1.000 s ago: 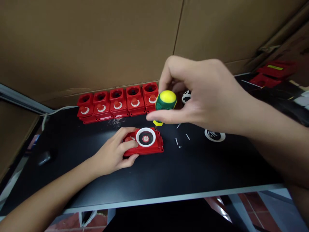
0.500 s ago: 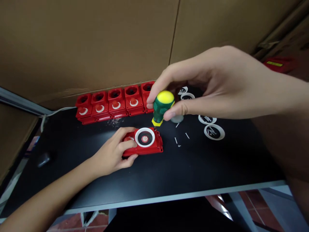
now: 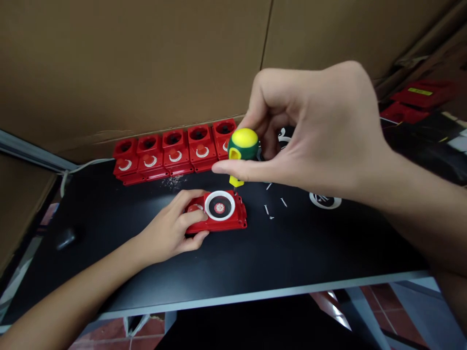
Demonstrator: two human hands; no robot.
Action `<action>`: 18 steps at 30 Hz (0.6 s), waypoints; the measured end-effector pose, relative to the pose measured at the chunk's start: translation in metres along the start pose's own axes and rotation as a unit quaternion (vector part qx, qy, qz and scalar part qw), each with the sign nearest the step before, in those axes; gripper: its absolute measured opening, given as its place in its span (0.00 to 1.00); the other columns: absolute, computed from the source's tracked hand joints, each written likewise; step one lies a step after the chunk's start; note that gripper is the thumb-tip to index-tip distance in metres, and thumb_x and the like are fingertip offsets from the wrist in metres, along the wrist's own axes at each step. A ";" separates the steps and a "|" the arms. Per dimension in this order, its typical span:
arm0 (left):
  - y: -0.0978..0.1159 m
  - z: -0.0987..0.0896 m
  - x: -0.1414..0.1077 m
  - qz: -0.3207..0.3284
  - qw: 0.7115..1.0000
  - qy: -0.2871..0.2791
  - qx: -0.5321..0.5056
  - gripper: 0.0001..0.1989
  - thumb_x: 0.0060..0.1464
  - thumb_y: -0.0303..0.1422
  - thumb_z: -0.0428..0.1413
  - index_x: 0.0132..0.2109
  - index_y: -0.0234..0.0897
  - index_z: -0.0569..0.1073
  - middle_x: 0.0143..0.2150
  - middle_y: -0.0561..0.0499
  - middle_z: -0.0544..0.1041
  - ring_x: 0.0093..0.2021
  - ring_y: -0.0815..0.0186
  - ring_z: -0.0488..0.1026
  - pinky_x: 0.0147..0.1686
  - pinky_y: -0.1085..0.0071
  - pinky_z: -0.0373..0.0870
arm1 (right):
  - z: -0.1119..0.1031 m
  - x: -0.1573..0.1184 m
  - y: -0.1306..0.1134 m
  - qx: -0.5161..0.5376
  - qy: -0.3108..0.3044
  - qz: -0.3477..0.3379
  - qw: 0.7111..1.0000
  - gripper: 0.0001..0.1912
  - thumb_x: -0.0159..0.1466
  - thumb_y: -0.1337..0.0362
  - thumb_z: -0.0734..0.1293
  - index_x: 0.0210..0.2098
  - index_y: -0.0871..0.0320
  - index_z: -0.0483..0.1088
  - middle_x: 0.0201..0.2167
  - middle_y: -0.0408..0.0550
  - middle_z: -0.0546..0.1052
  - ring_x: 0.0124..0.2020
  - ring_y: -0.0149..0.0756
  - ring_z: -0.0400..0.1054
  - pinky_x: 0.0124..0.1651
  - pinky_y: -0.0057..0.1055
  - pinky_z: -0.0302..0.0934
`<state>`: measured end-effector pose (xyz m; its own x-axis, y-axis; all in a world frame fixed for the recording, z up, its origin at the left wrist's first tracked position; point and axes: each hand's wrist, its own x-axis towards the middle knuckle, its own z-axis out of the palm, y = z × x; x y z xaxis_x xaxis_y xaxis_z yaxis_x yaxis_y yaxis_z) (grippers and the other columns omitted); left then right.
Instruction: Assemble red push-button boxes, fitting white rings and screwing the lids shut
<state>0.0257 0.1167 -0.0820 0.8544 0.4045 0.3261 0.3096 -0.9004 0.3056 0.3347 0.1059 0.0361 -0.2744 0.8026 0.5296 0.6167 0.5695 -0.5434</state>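
My right hand (image 3: 292,126) grips a stubby screwdriver (image 3: 245,144) with a green and yellow handle, its thumb across the near side. The screwdriver stands nearly upright, its tip at the far right corner of a red plastic housing (image 3: 239,216). Whether a screw sits under the tip is too small to tell. A white ring (image 3: 207,214) with a dark centre and a red-and-white disc lies on the housing. My left hand (image 3: 175,226) is closed around the housing's left end and holds it flat on the black table (image 3: 219,272).
Several similar red housings (image 3: 175,155) stand in a row along the cardboard (image 3: 146,63) at the back. Loose screws (image 3: 283,202) lie right of the held housing. A white ring with screws inside (image 3: 324,201) is farther right. A dark object (image 3: 66,238) lies at left.
My right hand has turned around the screwdriver handle, knuckles raised and thumb swung to the left. The handle now stands straighter. My left hand and the housing have stayed in place.
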 end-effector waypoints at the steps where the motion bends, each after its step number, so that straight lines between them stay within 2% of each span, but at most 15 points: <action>1: 0.000 0.000 0.000 -0.001 1.000 -0.001 -0.001 0.08 0.75 0.33 0.59 0.57 0.42 0.72 0.67 0.37 0.70 0.61 0.49 0.77 0.58 0.49 0.84 | 0.002 -0.001 0.000 -0.006 0.012 0.005 1.000 0.26 0.61 0.46 0.82 0.32 0.55 0.68 0.32 0.42 0.80 0.29 0.26 0.68 0.37 0.35 0.63; 3: 0.000 0.000 0.001 -0.002 1.000 -0.001 -0.004 0.09 0.74 0.33 0.60 0.57 0.43 0.73 0.67 0.37 0.70 0.61 0.49 0.78 0.58 0.50 0.84 | 0.002 0.000 0.002 -0.010 0.004 0.007 1.000 0.26 0.61 0.45 0.82 0.34 0.55 0.68 0.33 0.42 0.80 0.30 0.27 0.69 0.37 0.35 0.63; 6: 0.000 -0.001 0.001 0.001 1.000 0.007 -0.004 0.11 0.73 0.32 0.62 0.58 0.43 0.73 0.67 0.37 0.71 0.61 0.49 0.78 0.58 0.50 0.84 | -0.008 0.004 0.004 -0.004 -0.065 -0.034 0.997 0.23 0.62 0.45 0.81 0.41 0.54 0.74 0.39 0.41 0.81 0.34 0.26 0.71 0.40 0.33 0.64; 9: 0.001 -0.001 0.001 0.002 1.000 0.005 -0.001 0.10 0.73 0.32 0.61 0.58 0.43 0.72 0.67 0.37 0.71 0.61 0.49 0.78 0.59 0.51 0.83 | -0.026 0.009 0.006 0.040 -0.146 -0.077 0.985 0.16 0.69 0.53 0.76 0.53 0.53 0.79 0.51 0.41 0.82 0.45 0.26 0.76 0.47 0.27 0.69; 12: 0.001 -0.001 0.002 0.005 1.000 0.005 -0.002 0.10 0.74 0.32 0.60 0.59 0.43 0.71 0.66 0.36 0.71 0.60 0.50 0.78 0.58 0.51 0.83 | -0.038 0.010 0.008 0.078 -0.217 -0.083 0.969 0.17 0.73 0.59 0.70 0.60 0.51 0.79 0.56 0.40 0.82 0.51 0.25 0.78 0.49 0.24 0.72; 15: 0.001 -0.001 0.002 0.009 1.000 0.009 -0.004 0.10 0.74 0.32 0.60 0.59 0.43 0.71 0.66 0.36 0.71 0.60 0.49 0.78 0.58 0.51 0.84 | -0.040 0.009 0.012 0.067 -0.226 -0.088 0.968 0.18 0.74 0.60 0.68 0.61 0.50 0.80 0.55 0.37 0.83 0.48 0.23 0.79 0.47 0.23 0.71; 18: 0.001 -0.001 0.002 0.003 1.000 0.003 -0.003 0.09 0.74 0.33 0.61 0.57 0.42 0.72 0.67 0.36 0.71 0.60 0.49 0.78 0.58 0.51 0.83 | -0.036 0.008 0.012 0.025 -0.197 -0.080 0.977 0.16 0.75 0.59 0.68 0.59 0.48 0.81 0.49 0.36 0.84 0.40 0.22 0.77 0.46 0.25 0.69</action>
<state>0.0269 0.1169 -0.0798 0.8544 0.3991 0.3327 0.3016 -0.9024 0.3079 0.3667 0.1126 0.0575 -0.6337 0.7022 0.3245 0.5075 0.6940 -0.5108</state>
